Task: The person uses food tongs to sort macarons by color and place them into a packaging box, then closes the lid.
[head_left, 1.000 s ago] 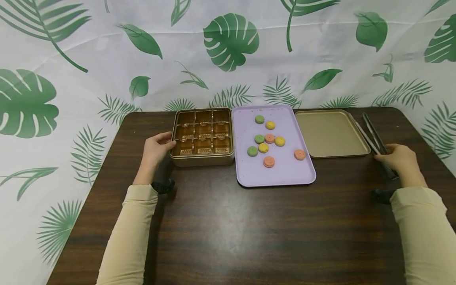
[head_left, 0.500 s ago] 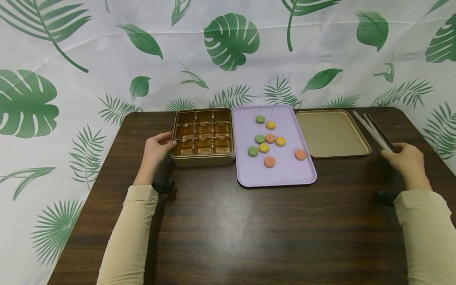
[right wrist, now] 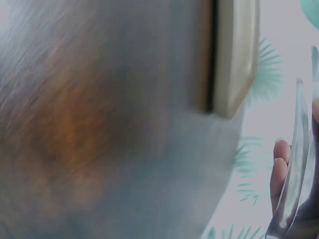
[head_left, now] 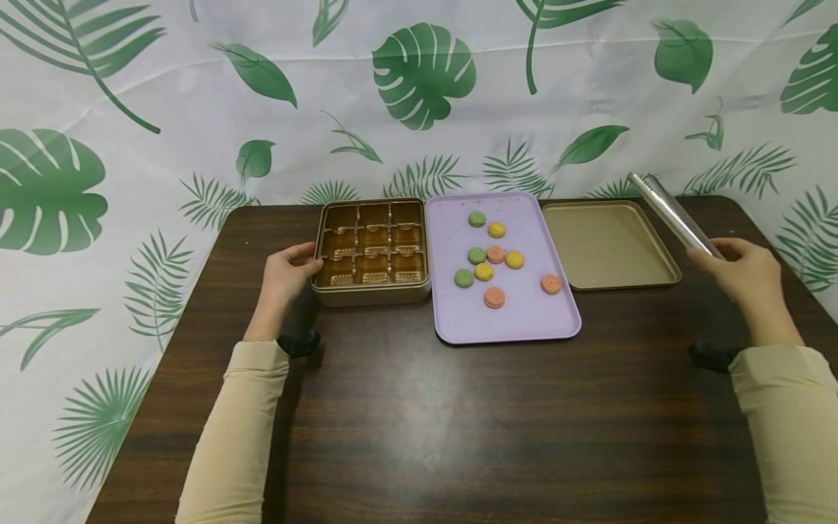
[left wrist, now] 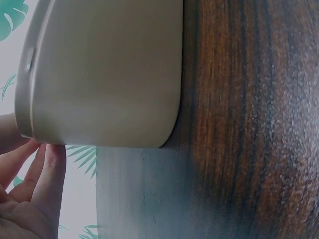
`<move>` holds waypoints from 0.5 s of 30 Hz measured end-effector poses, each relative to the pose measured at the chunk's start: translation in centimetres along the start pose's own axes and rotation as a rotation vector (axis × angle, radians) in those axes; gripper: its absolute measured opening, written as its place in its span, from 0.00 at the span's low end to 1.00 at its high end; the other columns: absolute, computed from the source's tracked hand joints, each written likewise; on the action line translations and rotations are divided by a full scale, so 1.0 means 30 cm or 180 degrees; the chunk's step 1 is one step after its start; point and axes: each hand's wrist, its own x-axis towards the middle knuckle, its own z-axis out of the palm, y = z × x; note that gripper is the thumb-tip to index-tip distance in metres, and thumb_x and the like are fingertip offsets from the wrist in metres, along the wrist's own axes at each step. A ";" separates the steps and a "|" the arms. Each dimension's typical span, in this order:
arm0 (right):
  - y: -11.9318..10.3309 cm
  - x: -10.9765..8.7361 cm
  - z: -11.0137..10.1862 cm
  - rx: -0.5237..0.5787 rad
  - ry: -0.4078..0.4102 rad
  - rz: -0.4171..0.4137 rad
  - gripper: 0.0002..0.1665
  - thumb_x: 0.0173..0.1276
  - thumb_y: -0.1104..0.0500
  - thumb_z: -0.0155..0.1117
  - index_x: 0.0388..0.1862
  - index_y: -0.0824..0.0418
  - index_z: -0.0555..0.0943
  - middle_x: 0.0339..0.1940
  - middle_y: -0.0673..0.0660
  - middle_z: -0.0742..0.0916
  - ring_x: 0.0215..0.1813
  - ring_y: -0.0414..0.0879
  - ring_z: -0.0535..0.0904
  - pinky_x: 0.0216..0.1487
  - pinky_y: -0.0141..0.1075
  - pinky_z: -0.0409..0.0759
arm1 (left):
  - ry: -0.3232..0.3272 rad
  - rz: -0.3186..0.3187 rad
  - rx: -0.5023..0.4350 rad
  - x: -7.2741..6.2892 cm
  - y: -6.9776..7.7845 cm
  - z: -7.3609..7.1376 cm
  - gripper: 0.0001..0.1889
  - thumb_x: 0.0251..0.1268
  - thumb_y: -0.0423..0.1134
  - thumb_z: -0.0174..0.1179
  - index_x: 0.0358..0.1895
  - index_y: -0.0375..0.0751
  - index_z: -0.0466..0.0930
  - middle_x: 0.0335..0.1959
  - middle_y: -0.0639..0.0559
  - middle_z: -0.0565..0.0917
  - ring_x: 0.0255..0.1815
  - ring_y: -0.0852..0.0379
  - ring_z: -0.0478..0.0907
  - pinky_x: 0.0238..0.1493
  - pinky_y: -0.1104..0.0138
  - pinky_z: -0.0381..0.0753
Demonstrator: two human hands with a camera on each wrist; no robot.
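Note:
A gold tin box [head_left: 373, 295] with a divided insert of several square compartments stands at the table's left. At its left rim my left hand [head_left: 285, 276] holds the corner, thumb at the rim and fingers against the side. In the left wrist view the fingers [left wrist: 49, 174] touch the tin's wall [left wrist: 109, 74]. On the right, my right hand [head_left: 746, 278] grips metal tongs [head_left: 673, 217] above the table, their tips pointing up and to the left. The right wrist view shows the tongs' arms [right wrist: 297, 159] slightly apart, with fingertips [right wrist: 280, 172] beside them.
A lilac tray [head_left: 511, 324] in the middle carries several green, yellow and pink macarons [head_left: 495, 298]. Between it and the tongs lies a shallow gold lid [head_left: 609, 247]. A leaf-print cloth [head_left: 301, 94] hangs behind the dark wooden table [head_left: 419, 422].
My right hand has raised the tongs from the table beside the lid, swinging their tips up and left. My left hand stays at the tin.

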 end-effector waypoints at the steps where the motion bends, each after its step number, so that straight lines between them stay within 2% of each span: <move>1: -0.011 0.000 -0.003 0.0048 -0.0057 -0.0018 0.46 0.67 0.36 0.54 0.68 0.72 0.66 0.58 0.76 0.74 0.27 0.30 0.67 0.24 0.31 0.68 | 0.0002 -0.0004 -0.0003 0.000 0.000 0.000 0.24 0.69 0.33 0.55 0.67 0.34 0.69 0.63 0.34 0.74 0.64 0.43 0.72 0.58 0.59 0.74; 3: -0.036 -0.003 -0.006 0.0117 -0.0130 -0.0049 0.47 0.66 0.35 0.54 0.70 0.69 0.64 0.56 0.72 0.75 0.24 0.28 0.66 0.21 0.34 0.71 | 0.0006 -0.0014 -0.0015 0.001 0.000 0.000 0.24 0.69 0.33 0.55 0.67 0.34 0.69 0.63 0.35 0.74 0.64 0.44 0.72 0.59 0.59 0.74; 7: -0.090 -0.008 -0.004 0.0202 -0.0231 -0.0107 0.48 0.64 0.32 0.54 0.72 0.64 0.63 0.52 0.64 0.75 0.23 0.35 0.69 0.20 0.39 0.73 | 0.0011 -0.0012 -0.0011 -0.001 0.000 0.000 0.24 0.68 0.33 0.55 0.67 0.34 0.69 0.63 0.35 0.74 0.64 0.43 0.72 0.60 0.57 0.74; 12: -0.161 -0.006 0.005 0.0204 -0.0289 -0.0266 0.48 0.65 0.33 0.54 0.71 0.66 0.65 0.60 0.73 0.74 0.25 0.24 0.66 0.23 0.33 0.72 | 0.0027 -0.0019 -0.0025 -0.003 0.002 0.000 0.24 0.68 0.33 0.55 0.67 0.34 0.69 0.63 0.34 0.74 0.64 0.43 0.72 0.61 0.56 0.74; 15: -0.201 -0.005 0.016 0.0175 -0.0331 -0.0299 0.48 0.64 0.33 0.55 0.70 0.67 0.66 0.60 0.73 0.75 0.27 0.24 0.67 0.24 0.32 0.72 | 0.0008 -0.0036 -0.0040 -0.003 0.002 0.000 0.24 0.68 0.33 0.55 0.67 0.34 0.68 0.64 0.34 0.74 0.65 0.43 0.72 0.62 0.55 0.73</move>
